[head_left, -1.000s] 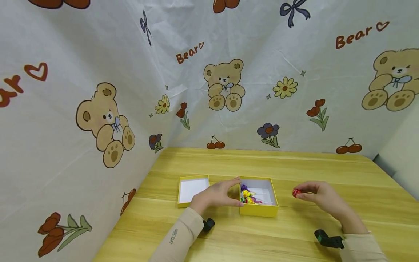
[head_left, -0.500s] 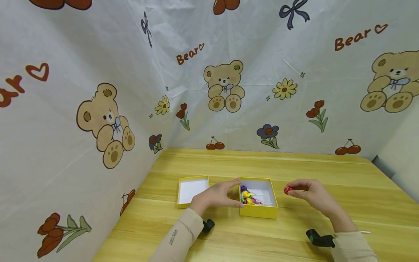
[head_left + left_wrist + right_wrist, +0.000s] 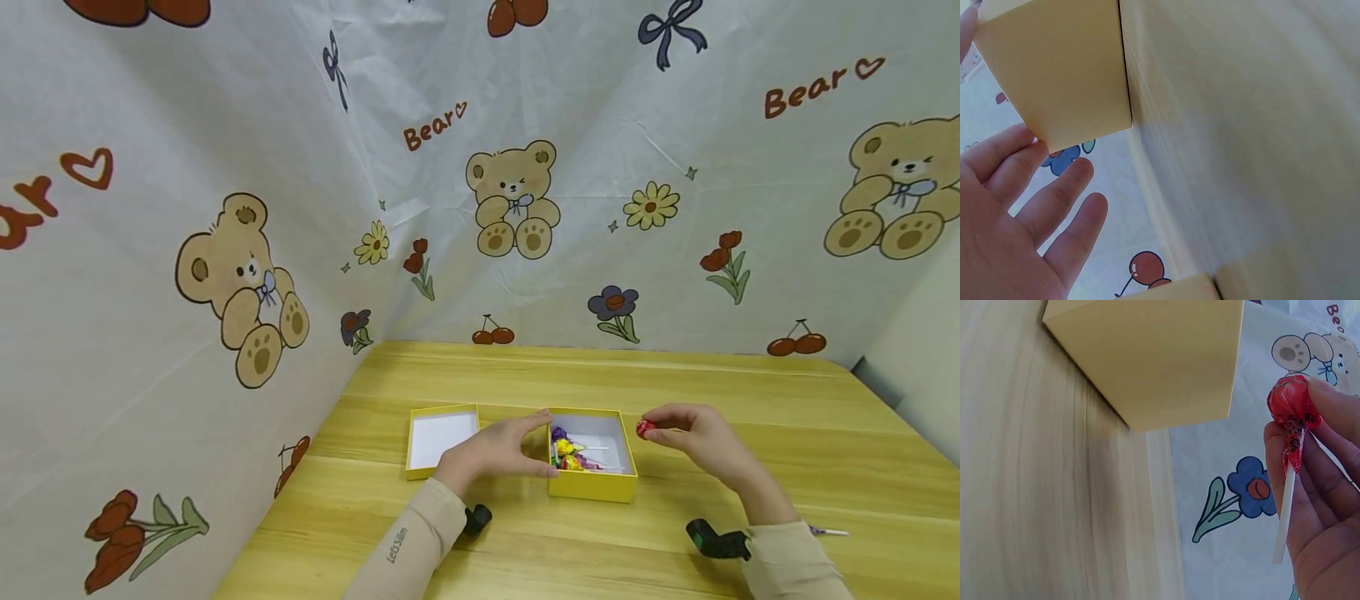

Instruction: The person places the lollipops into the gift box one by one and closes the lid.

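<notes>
My left hand (image 3: pixel 491 450) spans the left side of a yellow box (image 3: pixel 592 488), thumb at its front corner and fingertips at the back one. In the left wrist view, two fingertips touch the box edge while the other two fingers (image 3: pixel 1079 234) stretch free. Inside lie several wrapped lollipops (image 3: pixel 566 448), purple, yellow and red, bunched along the left wall. My right hand (image 3: pixel 697 437) pinches a red-wrapped lollipop (image 3: pixel 1290 403) by its head, just right of the box. Its white stick points down along the palm in the right wrist view.
A shallow yellow-edged lid (image 3: pixel 442 437) with a white inside lies left of the box, partly behind my left hand. Another lollipop (image 3: pixel 831 532) lies on the wooden table beside my right sleeve. A bear-print cloth (image 3: pixel 525 300) hangs behind the table and along its left.
My right hand has moved left toward the box with the red lollipop. The lollipop by my right sleeve has come into sight. My left hand stays at the box.
</notes>
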Tool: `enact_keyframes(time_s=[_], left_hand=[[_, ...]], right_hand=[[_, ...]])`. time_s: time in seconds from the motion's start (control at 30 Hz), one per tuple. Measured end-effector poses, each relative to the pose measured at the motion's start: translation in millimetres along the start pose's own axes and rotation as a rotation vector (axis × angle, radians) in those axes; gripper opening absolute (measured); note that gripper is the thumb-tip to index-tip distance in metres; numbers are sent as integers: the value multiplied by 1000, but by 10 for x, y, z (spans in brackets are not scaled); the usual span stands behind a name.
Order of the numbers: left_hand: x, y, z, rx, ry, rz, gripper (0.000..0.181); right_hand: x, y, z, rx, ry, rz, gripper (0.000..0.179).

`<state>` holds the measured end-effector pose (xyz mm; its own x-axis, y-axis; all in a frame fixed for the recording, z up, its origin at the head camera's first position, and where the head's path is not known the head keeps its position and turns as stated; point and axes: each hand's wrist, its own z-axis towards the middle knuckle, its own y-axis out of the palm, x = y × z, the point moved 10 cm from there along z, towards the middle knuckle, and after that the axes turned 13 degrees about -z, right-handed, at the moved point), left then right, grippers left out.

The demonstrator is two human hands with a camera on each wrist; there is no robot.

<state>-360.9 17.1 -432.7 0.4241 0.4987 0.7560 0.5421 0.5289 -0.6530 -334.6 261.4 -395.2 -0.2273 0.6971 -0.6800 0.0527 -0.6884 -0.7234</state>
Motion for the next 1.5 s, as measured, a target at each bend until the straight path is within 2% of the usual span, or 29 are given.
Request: enact_keyframes(time_s=[0.37,0.7,1.03,1.27,1.5], left_hand=[[29,11,5,-1,2,3,91],[21,-6,2,-2,4,13,91],[22,-17,20,-5,7,17,92],[-3,-2,32,3,-5,26,92],[-5,0,13,7,-5,22,93]], right_hand=[[-125,46,105,24,-36,-4,31],[-245,115,186,27,-49,47,30],[-311,197,262,50,-28,53,33],[-394,289,340,62,-22,52,30],[-481,408,406,40,-52,89,27]])
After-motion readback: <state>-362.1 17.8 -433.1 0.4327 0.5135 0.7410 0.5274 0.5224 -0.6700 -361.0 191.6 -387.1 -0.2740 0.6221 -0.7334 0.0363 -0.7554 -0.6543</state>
